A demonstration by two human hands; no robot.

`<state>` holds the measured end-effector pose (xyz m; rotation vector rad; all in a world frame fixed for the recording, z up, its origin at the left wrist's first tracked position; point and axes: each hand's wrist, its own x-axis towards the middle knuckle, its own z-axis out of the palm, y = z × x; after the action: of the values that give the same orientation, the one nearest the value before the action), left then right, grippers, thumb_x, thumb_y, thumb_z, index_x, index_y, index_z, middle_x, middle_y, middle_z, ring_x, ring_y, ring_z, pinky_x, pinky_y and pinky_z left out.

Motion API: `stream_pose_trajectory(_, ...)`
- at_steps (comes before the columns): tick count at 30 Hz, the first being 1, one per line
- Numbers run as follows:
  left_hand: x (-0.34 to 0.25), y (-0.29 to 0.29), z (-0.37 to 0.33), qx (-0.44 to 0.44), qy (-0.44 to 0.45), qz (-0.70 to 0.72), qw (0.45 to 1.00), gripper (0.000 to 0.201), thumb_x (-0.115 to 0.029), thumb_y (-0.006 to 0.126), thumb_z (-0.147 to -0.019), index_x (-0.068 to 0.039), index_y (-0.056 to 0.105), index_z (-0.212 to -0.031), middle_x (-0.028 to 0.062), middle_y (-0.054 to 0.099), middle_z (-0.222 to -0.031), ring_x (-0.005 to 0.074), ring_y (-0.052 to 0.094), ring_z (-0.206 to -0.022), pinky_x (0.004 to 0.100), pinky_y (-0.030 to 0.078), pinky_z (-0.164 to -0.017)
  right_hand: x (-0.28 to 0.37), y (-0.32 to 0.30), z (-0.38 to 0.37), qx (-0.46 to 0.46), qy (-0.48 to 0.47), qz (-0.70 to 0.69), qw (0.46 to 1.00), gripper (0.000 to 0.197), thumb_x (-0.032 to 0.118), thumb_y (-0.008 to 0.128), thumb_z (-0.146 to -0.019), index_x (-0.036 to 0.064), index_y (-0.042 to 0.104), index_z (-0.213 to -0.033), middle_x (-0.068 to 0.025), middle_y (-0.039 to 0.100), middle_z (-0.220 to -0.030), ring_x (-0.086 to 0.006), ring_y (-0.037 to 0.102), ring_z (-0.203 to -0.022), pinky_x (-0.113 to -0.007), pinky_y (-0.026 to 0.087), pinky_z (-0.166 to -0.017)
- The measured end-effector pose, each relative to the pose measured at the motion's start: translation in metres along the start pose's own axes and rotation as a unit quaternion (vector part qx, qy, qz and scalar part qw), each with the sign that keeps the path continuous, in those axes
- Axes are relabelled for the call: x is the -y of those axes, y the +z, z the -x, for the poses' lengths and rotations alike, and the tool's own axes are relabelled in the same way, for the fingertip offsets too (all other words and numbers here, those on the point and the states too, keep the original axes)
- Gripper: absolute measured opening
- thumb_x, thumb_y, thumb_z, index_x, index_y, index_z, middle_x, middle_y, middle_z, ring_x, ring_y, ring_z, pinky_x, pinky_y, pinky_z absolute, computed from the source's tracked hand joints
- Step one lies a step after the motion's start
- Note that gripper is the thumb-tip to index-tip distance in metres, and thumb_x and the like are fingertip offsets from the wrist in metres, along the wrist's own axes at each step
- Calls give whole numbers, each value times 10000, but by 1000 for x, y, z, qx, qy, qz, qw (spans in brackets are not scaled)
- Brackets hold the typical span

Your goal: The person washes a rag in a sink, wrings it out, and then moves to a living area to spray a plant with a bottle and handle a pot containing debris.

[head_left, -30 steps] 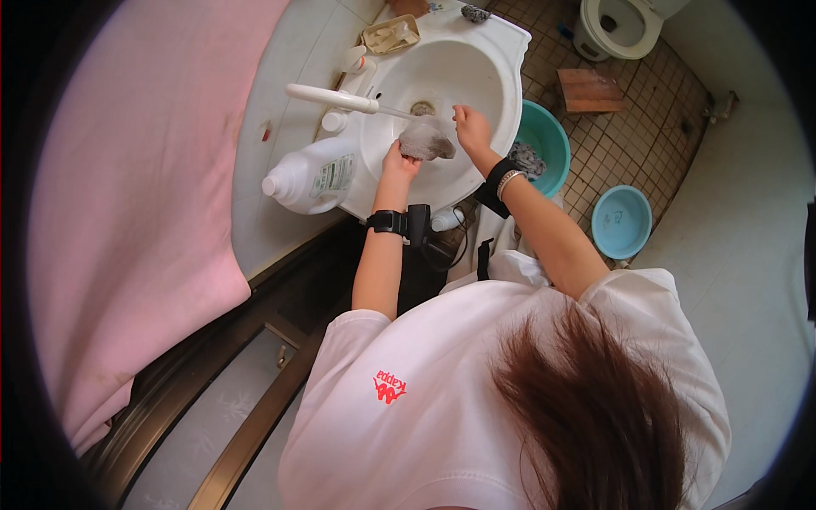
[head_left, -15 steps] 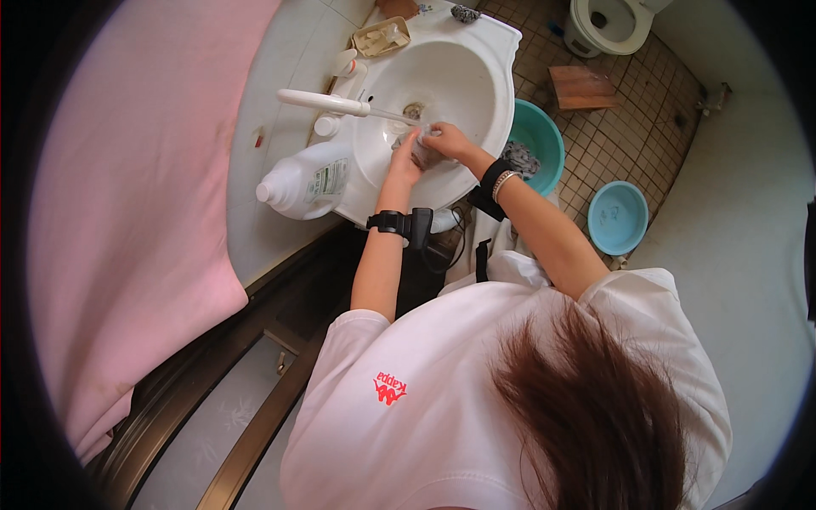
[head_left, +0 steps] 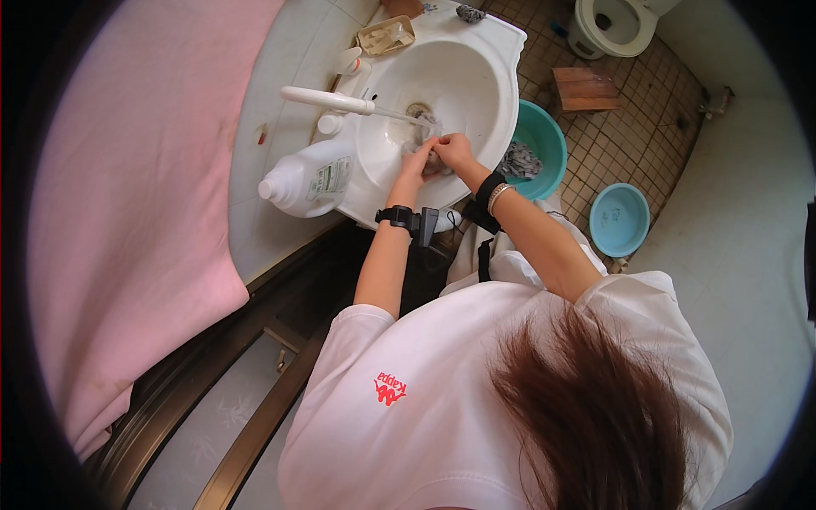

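Over the near part of the white sink (head_left: 484, 93), my two hands meet at a wet, pale grey cloth (head_left: 437, 167). My left hand (head_left: 414, 161) grips it from the left, fingers closed and pointing toward the far side. Against it, my right hand (head_left: 454, 150) has its fingers bent into a pinch on the same cloth. Much of the cloth is hidden behind the hands, and its exact kind does not show. Water runs from the long white faucet (head_left: 327, 100) onto the cloth by my fingertips.
Left of the sink stands a big white jug (head_left: 297, 183). A soap dish (head_left: 387, 36) and a dark scrubber (head_left: 470, 14) rest on the rim. On the tiled floor are a teal basin (head_left: 554, 144) holding grey cloth, a blue basin (head_left: 619, 221), a wooden stool (head_left: 586, 88) and a toilet (head_left: 586, 38).
Both hands have shifted slightly right with the cloth. My right fingers have curled in closer to my left hand, under the water stream.
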<state>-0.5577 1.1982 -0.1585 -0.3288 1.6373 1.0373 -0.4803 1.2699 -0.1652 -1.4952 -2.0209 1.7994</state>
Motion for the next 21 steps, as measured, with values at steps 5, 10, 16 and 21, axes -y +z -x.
stream_pose_trajectory(5,12,22,11,-80,70,-108,989,438,-405,578,-694,-87,528,-989,65,518,-936,192,523,-809,377,459,-643,-21,5,3,-76,-2,-11,997,180,212,586,-647,45,615,-706,-155,590,-706,-284,572,-684,-347,445,-611)
stream_pose_trajectory(10,24,12,-1,-48,84,-154,983,342,-323,579,-719,-26,581,-890,78,551,-857,203,555,-691,345,477,-595,-26,6,8,-81,36,-11,996,153,188,579,-657,42,607,-694,-130,591,-672,-263,571,-639,-337,442,-589)
stream_pose_trajectory(16,38,5,-3,-2,124,-12,992,172,-147,537,-767,-19,586,-870,83,559,-856,201,565,-673,322,489,-569,-35,-1,3,-131,107,-110,979,133,131,522,-732,21,581,-780,-91,592,-653,-174,566,-557,-281,443,-527)
stream_pose_trajectory(21,30,-14,-5,16,95,210,973,270,-128,526,-774,-51,472,-1027,93,513,-945,212,508,-863,397,424,-716,-22,-10,4,-145,167,-288,932,167,118,454,-790,-10,508,-883,-88,578,-629,-132,509,-459,-243,403,-429)
